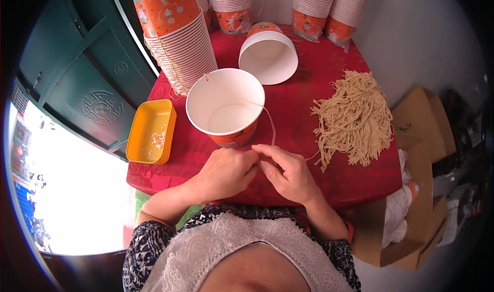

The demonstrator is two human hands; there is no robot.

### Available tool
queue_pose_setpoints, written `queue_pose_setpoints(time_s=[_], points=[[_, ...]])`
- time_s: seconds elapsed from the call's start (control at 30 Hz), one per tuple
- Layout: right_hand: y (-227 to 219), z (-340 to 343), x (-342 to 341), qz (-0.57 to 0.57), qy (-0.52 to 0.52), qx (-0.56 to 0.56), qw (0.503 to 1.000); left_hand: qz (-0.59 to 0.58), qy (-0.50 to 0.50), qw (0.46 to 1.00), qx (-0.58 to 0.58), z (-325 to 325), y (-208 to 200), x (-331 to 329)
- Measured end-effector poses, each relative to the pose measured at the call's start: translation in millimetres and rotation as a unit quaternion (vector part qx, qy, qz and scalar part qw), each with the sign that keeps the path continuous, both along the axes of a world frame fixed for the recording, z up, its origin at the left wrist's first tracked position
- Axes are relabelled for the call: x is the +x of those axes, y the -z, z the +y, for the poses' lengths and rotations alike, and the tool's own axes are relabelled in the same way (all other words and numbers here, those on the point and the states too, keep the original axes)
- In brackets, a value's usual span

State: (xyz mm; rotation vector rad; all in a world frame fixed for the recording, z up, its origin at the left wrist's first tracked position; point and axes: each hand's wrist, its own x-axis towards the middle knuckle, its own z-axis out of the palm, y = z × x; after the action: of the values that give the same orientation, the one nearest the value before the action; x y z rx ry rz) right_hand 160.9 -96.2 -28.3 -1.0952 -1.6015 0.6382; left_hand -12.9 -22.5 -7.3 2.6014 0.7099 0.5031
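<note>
A paper bucket (242,137), white inside and orange outside, stands upright just beyond my hands. A thin beige cord (272,127) passes through its right rim and hangs down to my fingers; a bit of cord also shows at the far-left rim. My left hand (230,172) is closed, its fingertips meeting those of the other hand at the cord. With thumb and forefinger, my right hand (288,175) pinches the cord, and a loose end trails out to the right. The exact spot between the fingertips is partly hidden. A heap of cut cords (356,118) lies to the right.
A red-covered table (309,132) carries everything. At left are a yellow tray (143,118) with small bits inside and a tall bucket stack (180,53) with cords. Another bucket (267,60) lies on its side behind. Wrapped stacks (313,9) line the back; cardboard boxes (422,122) stand right.
</note>
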Motion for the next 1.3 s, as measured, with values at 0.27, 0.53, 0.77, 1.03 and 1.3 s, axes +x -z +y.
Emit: queue_pose_setpoints(time_s=[0.27,0.53,0.77,1.03,1.3], points=[[-5.9,7.4,5.1,-0.041,0.012,-0.018,0.999,-0.025,-0.011,1.0,-0.01,1.7,-23.1,-7.4],[-7.2,18.9,-5.9,0.002,0.067,-0.005,0.998,-0.147,-0.127,0.979,-0.055,8.7,-45.7,-19.5],[3.8,30.2,-9.7,-0.006,0.113,0.039,0.993,-0.218,-0.197,0.954,-0.063,25.2,-46.8,-30.2],[6.0,33.7,-12.9,-0.032,0.134,0.043,0.99,-0.227,-0.191,0.953,-0.067,32.4,-40.6,-34.4],[6.0,39.2,-13.6,-0.041,0.132,0.038,0.99,-0.23,-0.18,0.954,-0.072,34.6,-38.8,-32.1]])
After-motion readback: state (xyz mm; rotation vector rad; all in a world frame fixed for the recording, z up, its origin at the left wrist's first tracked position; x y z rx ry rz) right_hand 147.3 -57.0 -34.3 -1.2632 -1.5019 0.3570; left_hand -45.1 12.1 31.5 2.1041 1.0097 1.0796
